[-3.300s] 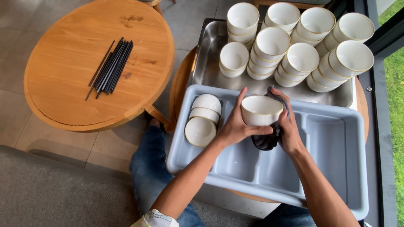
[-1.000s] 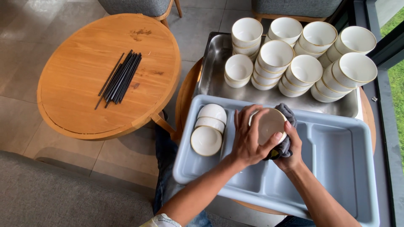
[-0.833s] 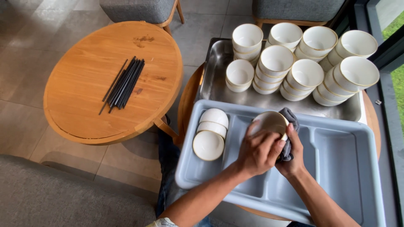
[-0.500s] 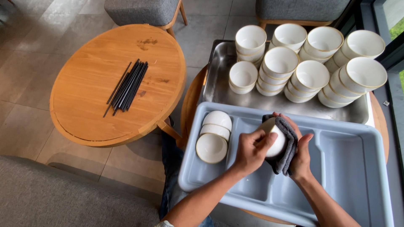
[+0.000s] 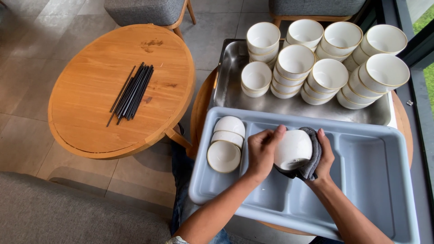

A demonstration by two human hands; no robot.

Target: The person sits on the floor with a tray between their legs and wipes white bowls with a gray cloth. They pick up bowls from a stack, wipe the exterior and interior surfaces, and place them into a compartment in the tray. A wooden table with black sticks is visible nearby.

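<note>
Landmark for all positions: the grey plastic bin (image 5: 384,180), a divided tub that lies nearest the person.

A white bowl (image 5: 293,149) is held above the middle compartments of the bin, turned on its side with the base facing the camera. The left hand (image 5: 262,151) grasps it from the left, fingers curled over the rim and thumb on the underside. The right hand (image 5: 324,156) presses a dark grey cloth (image 5: 311,160) against the bowl's right and lower side; its fingers are wrapped round cloth and bowl together.

In the bin's far-left compartment three white bowls (image 5: 224,144) lie overlapping in a row, on edge. The other compartments visible hold nothing but bare plastic.

Just beyond the bin's far wall stands a steel tray (image 5: 230,90) that carries stacks of white bowls (image 5: 325,58) with thin gold rims, openings upward, some stacks leaning to the right.

Left of the bin, well apart, a round wooden table (image 5: 90,90) bears a bundle of black chopsticks (image 5: 131,92) lying loosely parallel.

Beyond that table, a grey upholstered chair (image 5: 144,10) is partly in view.
</note>
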